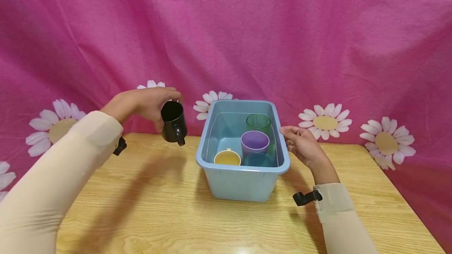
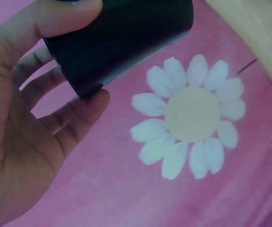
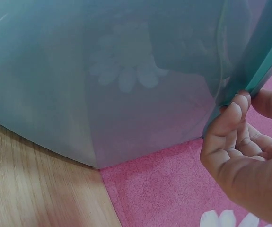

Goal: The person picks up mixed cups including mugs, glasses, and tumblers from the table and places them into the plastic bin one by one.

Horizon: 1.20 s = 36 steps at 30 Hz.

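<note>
My left hand [image 1: 152,105] grips a black mug [image 1: 174,122] by its upper part, holding it above the table to the left of a blue plastic tub [image 1: 243,183]. The mug tilts slightly, its handle toward me. In the left wrist view, thumb and fingers [image 2: 86,111] lie around the mug's rim end. My right hand [image 1: 303,146] pinches the tub's right rim between thumb and fingers, as the right wrist view also shows. Inside the tub are a yellow cup [image 1: 227,157], a purple cup [image 1: 255,142], a green glass [image 1: 258,121] and a teal glass [image 1: 259,160].
The tub stands on a light wooden table [image 1: 159,214]. Behind the table hangs a pink cloth [image 1: 226,42] printed with white daisies. Dark wrist cameras sit on both sleeves, the right one [image 1: 306,197] beside the tub.
</note>
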Motion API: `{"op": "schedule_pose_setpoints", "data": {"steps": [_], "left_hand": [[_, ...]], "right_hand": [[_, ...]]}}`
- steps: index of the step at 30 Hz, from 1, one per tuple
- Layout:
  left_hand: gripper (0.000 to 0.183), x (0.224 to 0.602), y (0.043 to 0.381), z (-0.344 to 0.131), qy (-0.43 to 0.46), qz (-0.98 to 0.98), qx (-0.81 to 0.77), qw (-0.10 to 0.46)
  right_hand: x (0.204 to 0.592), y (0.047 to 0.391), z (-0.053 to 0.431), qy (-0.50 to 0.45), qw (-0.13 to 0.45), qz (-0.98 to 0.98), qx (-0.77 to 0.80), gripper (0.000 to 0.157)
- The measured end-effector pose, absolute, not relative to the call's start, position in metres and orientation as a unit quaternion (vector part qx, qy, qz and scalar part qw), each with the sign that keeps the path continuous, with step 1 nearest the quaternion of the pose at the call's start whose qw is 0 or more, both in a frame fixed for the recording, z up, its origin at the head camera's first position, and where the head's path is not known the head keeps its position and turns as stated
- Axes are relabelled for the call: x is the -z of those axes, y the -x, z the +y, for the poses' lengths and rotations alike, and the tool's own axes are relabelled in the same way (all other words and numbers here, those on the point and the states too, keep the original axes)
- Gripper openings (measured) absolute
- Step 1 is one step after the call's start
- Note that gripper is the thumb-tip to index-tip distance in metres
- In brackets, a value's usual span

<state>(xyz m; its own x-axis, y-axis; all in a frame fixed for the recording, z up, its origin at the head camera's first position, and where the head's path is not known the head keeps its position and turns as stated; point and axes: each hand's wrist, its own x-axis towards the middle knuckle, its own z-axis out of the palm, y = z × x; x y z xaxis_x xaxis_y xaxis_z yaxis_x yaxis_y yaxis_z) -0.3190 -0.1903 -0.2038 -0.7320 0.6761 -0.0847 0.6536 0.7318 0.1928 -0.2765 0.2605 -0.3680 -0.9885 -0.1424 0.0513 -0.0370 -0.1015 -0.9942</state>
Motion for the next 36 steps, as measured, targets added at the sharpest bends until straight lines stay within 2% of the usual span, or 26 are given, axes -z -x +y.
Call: {"op": "schedule_pose_setpoints", "data": {"steps": [36], "left_hand": [[0.067, 0.166, 0.324, -0.122, -0.428, 0.902, -0.039, 0.030]], "right_hand": [[0.368, 0.275, 0.263, 0.067, 0.034, 0.669, 0.739, 0.017]]}}
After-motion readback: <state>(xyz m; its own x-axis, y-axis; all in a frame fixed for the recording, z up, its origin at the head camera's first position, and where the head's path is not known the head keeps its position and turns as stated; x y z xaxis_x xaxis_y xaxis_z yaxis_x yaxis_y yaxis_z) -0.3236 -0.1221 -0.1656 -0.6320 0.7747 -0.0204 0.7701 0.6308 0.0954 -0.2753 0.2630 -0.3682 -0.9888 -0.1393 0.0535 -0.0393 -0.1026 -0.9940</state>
